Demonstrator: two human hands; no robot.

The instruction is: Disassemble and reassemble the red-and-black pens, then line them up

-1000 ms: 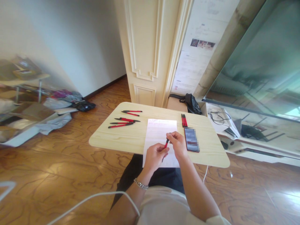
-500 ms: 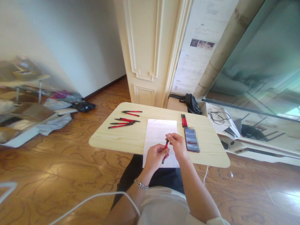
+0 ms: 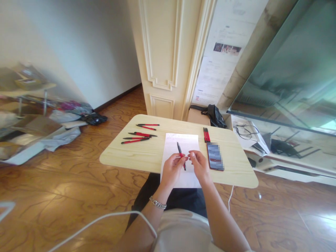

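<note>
A red and black pen point(image 3: 179, 148) is pinched between the thumb and fingers of my left hand point(image 3: 173, 168), its dark tapered end pointing away from me. Just right of the pen is my right hand point(image 3: 201, 166), with curled fingers, the thumb close to the index finger and no object visible in them. Both hands are over a white sheet of paper point(image 3: 170, 143) on the pale wooden table point(image 3: 147, 157). Several similar pens point(image 3: 139, 137) lie on the left of the table. More red and black pens point(image 3: 206, 134) lie side by side right of the paper.
A phone point(image 3: 215, 157) lies on the table below the right pens. Behind the table is a black bag point(image 3: 215, 115) beside a cream panel point(image 3: 165, 42). A white cable point(image 3: 110, 217) crosses in front of my left forearm. Boxes and bags point(image 3: 34, 131) crowd the floor at left.
The pen has turned in my left hand, so its dark tapered end now points up and away. My right hand has let go of the pen's upper end and moved slightly right.
</note>
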